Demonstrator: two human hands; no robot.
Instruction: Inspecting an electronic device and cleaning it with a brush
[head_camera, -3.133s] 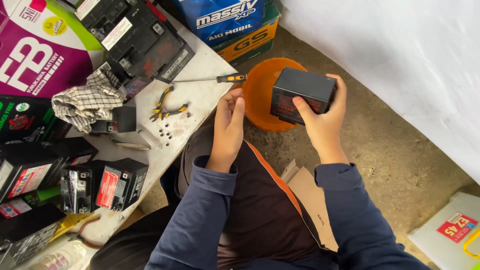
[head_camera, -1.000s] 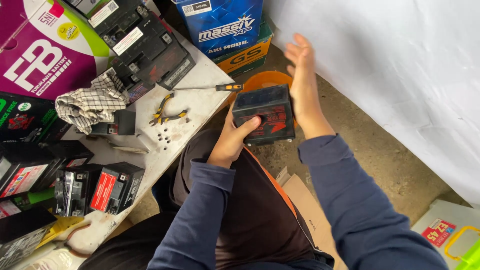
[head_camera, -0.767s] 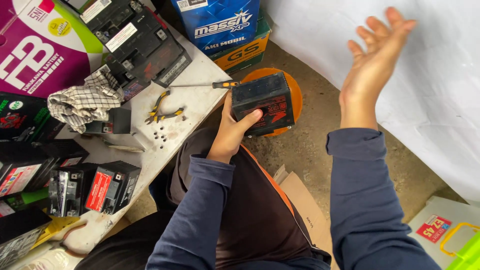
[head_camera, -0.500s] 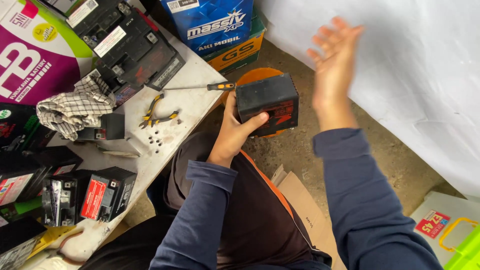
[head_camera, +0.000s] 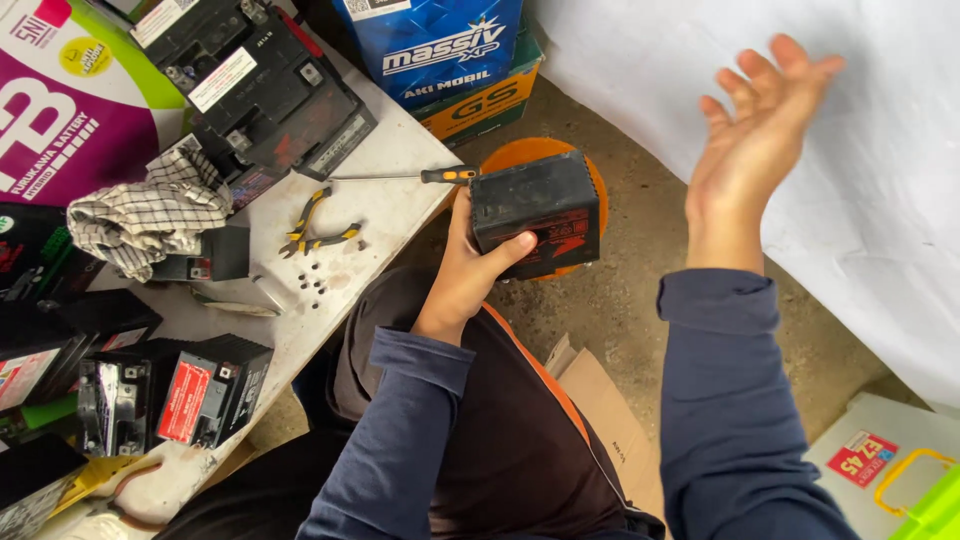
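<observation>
**Small black battery gripped one-handed, just off the table's right edge**

Gripping a small black battery (head_camera: 540, 205) with the left hand (head_camera: 465, 275): thumb pressed across the front face, fingers wrapped behind and clenched on the case. Held in the air just past the right edge of the table (head_camera: 400, 215), above an orange round thing (head_camera: 530, 150) on the floor. Raised well apart to the right, against a white sheet (head_camera: 880, 200), the right hand (head_camera: 755, 140): open, fingers spread and released, holding nothing.

Judging from the grip, best done this way:
- Keep the case level and the thumb firm; a one-handed hold on a smooth, likely heavy block, so probably easy to lose.
- Bring the free palm under the base rather than leaving all the weight on one wrist.
- Stay clear of the screwdriver (head_camera: 410, 177) lying at the right edge, its handle just beside the left thumb.
- Mind the yellow-handled pliers (head_camera: 315, 225) a little further in, should the battery go down on the table.

Hard to make out:
- Left fingers hidden behind the case.
- Battery's terminals not visible from here.
- Orange round thing mostly covered: stool, lid or bucket, cannot tell.
- Small dark bits (head_camera: 315, 285) near the pliers too small to name, perhaps screws.
- Other batteries (head_camera: 190, 395) along the near-left edge partly cut off by the frame.
- A larger one (head_camera: 265, 85) at the far edge half hidden by a checked cloth (head_camera: 150, 210).
</observation>
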